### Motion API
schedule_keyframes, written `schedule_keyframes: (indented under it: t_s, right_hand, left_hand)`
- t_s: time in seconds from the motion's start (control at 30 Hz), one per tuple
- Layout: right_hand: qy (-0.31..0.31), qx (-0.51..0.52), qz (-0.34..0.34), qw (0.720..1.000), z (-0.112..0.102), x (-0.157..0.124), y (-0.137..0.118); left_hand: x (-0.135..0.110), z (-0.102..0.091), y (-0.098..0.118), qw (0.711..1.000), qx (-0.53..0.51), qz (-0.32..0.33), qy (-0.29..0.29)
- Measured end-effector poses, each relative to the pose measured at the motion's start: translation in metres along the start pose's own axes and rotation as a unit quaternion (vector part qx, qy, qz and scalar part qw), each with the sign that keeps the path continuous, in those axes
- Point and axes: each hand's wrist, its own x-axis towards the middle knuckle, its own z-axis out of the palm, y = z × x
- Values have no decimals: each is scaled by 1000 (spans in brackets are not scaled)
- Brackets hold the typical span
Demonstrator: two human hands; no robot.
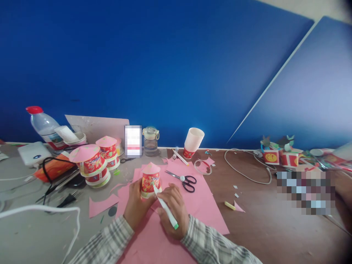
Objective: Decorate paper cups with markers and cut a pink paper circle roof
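Brown table (261, 227) was covered, beneath the grip, by pink paper (203, 205). A decorated cup (150, 182) was clasped in the curled left hand (135, 205). A white pen (166, 212), pinched in the right hand (174, 209), was pressed to its wall. The cup could be crushed by excess squeeze.

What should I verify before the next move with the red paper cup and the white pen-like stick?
1. Left hand grips red printed paper cup with pink cone top: ok.
2. Right hand holds white stick with green end: ok.
3. Stick tip touches the cup's side: ok.
4. Cup upright over pink paper sheet: ok.
5. Black-handled scissors apart from both hands: ok.
6. Whether the stick leaves a mark: cannot tell.
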Motion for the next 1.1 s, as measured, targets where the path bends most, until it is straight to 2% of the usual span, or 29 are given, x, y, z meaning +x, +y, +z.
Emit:
schedule_keyframes:
  t_s: [0.13,0.43,0.63,0.83,1.1]
  right_hand:
    - [-5,4,-6,1000,-1,0,0]
    - [48,13,8,999,-2,-2,0]
    - [93,11,15,996,-1,-4,3]
    - [73,79,24,994,-1,-4,3]
    - [42,104,17,994,-5,1,1]
  left_hand:
    - [0,0,-1,1000,-1,-3,-1]
    - [1,0,-7,1000,-5,1,-2]
    - [0,-1,-9,999,-25,13,-24]
    - [-1,-1,-8,998,-49,16,-45]
    - [-1,-2,-6,997,-39,38,-53]
